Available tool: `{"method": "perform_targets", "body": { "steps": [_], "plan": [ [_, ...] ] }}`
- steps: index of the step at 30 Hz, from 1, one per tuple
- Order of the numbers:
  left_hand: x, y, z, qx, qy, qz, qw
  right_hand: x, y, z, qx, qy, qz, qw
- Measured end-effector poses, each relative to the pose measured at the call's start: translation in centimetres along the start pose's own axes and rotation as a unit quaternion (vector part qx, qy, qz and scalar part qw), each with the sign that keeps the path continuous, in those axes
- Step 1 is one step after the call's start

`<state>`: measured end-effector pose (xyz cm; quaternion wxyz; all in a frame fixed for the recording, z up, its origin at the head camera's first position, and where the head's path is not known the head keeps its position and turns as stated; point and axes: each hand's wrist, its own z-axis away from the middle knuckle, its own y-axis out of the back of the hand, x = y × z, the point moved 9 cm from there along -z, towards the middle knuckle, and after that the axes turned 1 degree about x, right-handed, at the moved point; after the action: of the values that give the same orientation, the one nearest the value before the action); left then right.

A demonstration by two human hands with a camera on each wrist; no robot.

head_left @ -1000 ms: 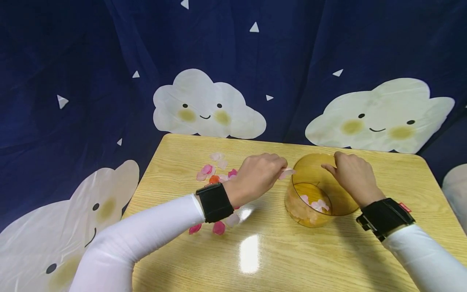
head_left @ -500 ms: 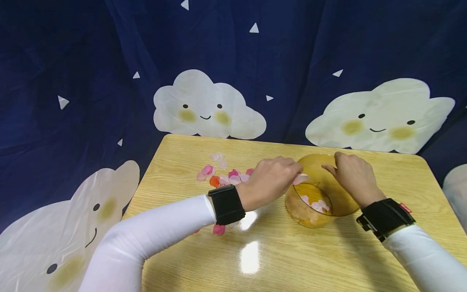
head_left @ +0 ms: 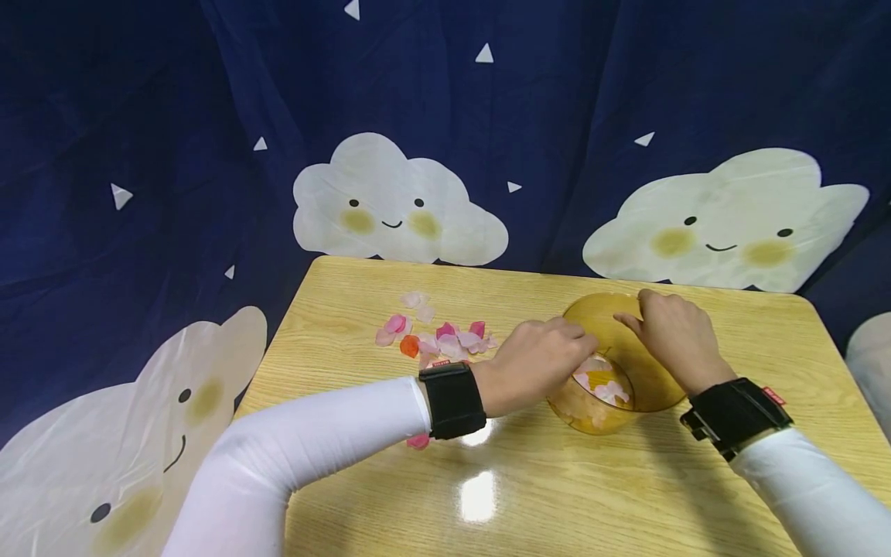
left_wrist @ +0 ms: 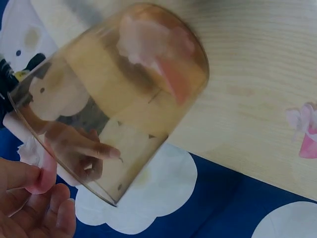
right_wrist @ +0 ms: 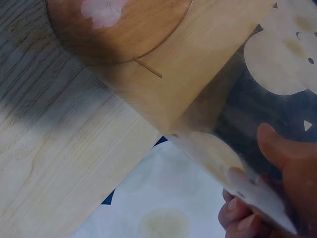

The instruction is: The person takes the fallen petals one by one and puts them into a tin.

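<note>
An amber see-through cylinder container [head_left: 600, 316] stands on the table, with pale pink petals [head_left: 611, 392] at its bottom. My right hand [head_left: 677, 336] grips its rim on the right side, thumb on the inside and fingers outside in the right wrist view. My left hand [head_left: 539, 363] is at the left side of the container's mouth. In the left wrist view its thumb and fingers pinch a pink petal [left_wrist: 48, 174], with a paler petal [left_wrist: 29, 151] beside it.
Loose pink and white petals [head_left: 448, 340] and an orange petal [head_left: 409, 346] lie on the wooden table [head_left: 571, 495] left of the container. A dark blue curtain [head_left: 431, 93] with white clouds hangs behind the table.
My left hand has moved right and slightly down, bringing the pinched petals from left of the container to its mouth. My right hand and the container have stayed in place.
</note>
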<state>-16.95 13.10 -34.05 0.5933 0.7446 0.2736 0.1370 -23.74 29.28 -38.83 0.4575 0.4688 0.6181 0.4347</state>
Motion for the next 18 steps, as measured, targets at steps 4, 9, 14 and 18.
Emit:
{"method": "perform_targets", "body": {
  "steps": [4,9,14,18],
  "plan": [
    [0.6,-0.6,-0.1,-0.024,-0.012,-0.012,0.9996,0.0,0.0,0.0,0.002,0.003,-0.001,1.0],
    [1.2,-1.4,-0.1,-0.043,-0.026,-0.018,0.9986,-0.1,0.1,0.0,0.007,0.008,-0.002,0.9999],
    [1.5,-1.8,-0.1,-0.057,-0.027,-0.016,0.9979,-0.1,0.1,0.0,0.008,0.007,-0.002,0.9999],
    [1.7,-2.1,-0.1,-0.073,-0.028,-0.008,0.9969,-0.2,0.2,0.1,0.01,0.008,-0.001,0.9999]
  ]
}}
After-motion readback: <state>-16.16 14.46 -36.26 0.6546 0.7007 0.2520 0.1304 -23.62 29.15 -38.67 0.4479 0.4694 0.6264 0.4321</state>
